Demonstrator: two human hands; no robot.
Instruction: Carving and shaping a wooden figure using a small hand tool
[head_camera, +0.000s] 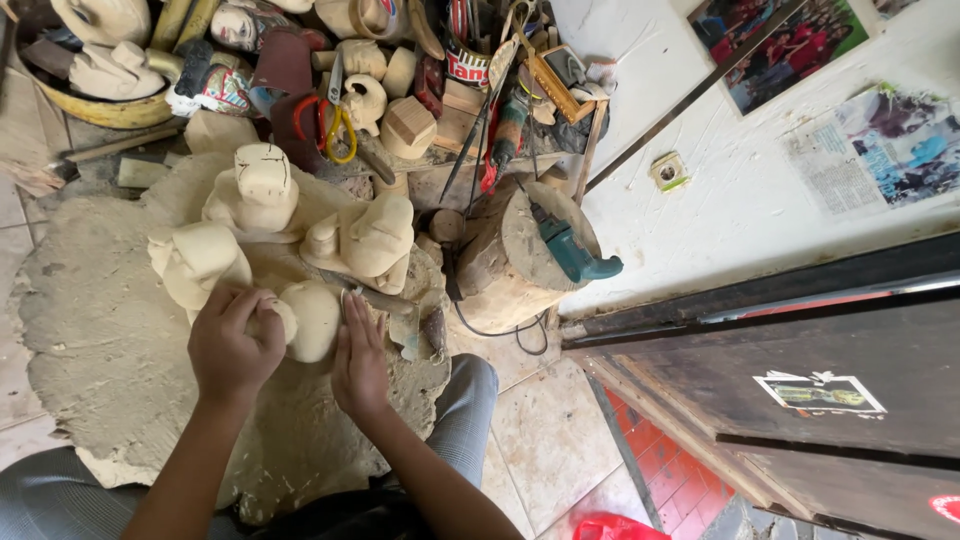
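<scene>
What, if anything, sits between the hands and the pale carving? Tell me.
Nothing visible does. The left hand is already wrapped around one end of the pale carving, and the right hand lies flat against its other side. Other carved blanks stand behind it, beyond both hands.

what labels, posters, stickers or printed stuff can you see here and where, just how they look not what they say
Tin: among the tools at top, round, red and white label.
Photo: on the white wall, top right, rectangular, a group of people, dark frame.
Clipping: on the wall at right, pale sheet with a blue picture.
Sticker: on the dark door, lower right, white with a green figure.
</scene>
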